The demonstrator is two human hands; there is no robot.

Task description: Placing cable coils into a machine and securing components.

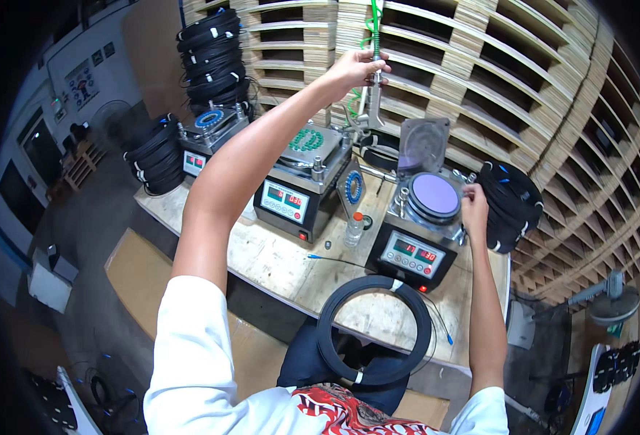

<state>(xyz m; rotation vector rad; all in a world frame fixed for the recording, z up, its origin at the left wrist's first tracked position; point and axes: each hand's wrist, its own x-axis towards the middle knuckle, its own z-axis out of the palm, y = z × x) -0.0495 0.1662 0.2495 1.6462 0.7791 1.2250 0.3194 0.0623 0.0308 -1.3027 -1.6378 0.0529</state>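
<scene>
Up high, my left hand (352,70) is closed round a metal air blow gun (375,105) that hangs from a green coiled hose (373,25). On the right of the bench stands a polishing machine (414,254) with its clear lid (423,145) raised and a round purple polishing pad (436,194) on top. At the right side of that pad, by a metal post, my right hand (475,206) has its fingers curled in; what they hold, if anything, is hidden. A black coiled cable (327,326) tied with white bands lies over the bench's front edge and my lap.
A second machine (283,199) with a plate of green rings is left of centre, and a third machine (207,127) with a blue ring stands farther left. A small bottle (354,230) with an orange cap stands between. Black cable coils (211,58) and wooden pallets (465,58) rise behind.
</scene>
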